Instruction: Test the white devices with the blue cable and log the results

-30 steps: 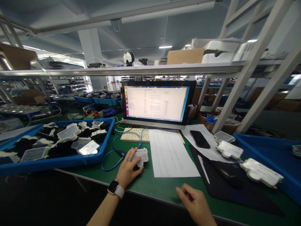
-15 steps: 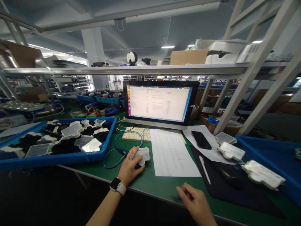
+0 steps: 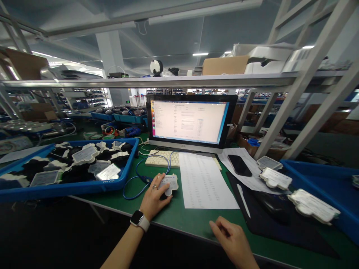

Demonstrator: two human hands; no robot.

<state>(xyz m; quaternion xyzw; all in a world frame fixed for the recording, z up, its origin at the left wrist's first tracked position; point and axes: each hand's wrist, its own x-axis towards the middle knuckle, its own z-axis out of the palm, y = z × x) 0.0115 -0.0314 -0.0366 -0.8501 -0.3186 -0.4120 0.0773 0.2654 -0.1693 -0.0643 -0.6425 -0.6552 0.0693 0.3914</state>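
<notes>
My left hand (image 3: 153, 198), with a watch on the wrist, rests on a small white plastic-cased device (image 3: 172, 182) lying on the green table. Thumb and fingers close around its left side and cover part of it. A looped blue cable (image 3: 126, 195) runs up to the device by my fingertips; its plug end is partly hidden. Over the table's front edge, my right hand (image 3: 234, 241) hangs with its fingers curled in, and nothing shows in it. Between the hands and a lit monitor (image 3: 190, 121) lie a printed sheet (image 3: 208, 186) and a cream keyboard (image 3: 157, 160).
At left, a blue tray (image 3: 123, 183) holds several black and white devices. To the right are a phone (image 3: 239, 165), a white pen (image 3: 243, 200), a black mouse (image 3: 273, 207), more white devices (image 3: 312, 206) and another blue tray (image 3: 308, 172). A shelf (image 3: 179, 83) spans above.
The view has shifted very slightly. Both hands and the device keep their places.
</notes>
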